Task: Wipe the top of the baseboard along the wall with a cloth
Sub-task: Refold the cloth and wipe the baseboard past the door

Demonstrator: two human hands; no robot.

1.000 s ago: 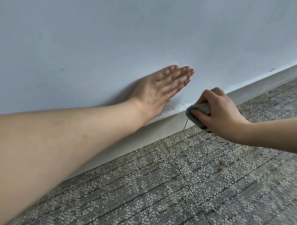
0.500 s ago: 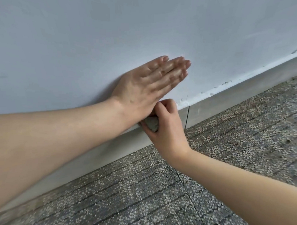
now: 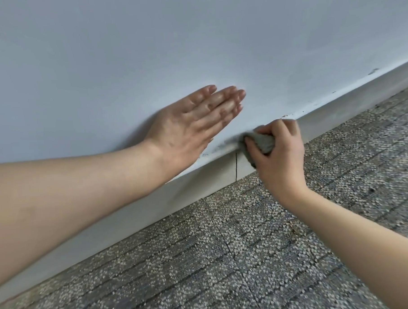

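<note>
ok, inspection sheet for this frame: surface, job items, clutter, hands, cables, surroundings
Surface: baseboard runs along the foot of the wall; a vertical seam splits it just left of the cloth; dark specks on its top edge further right.
Job's things: grey cloth, bunched, pressed on the baseboard's top edge.
Clutter: nothing seen.
Hands: left hand flat on the wall, fingers together, holding nothing; right hand closed around the cloth.
Cables: nothing seen.
Surroundings: speckled grey carpet tiles meet the baseboard; a small dark mark on the wall at far right.
</note>
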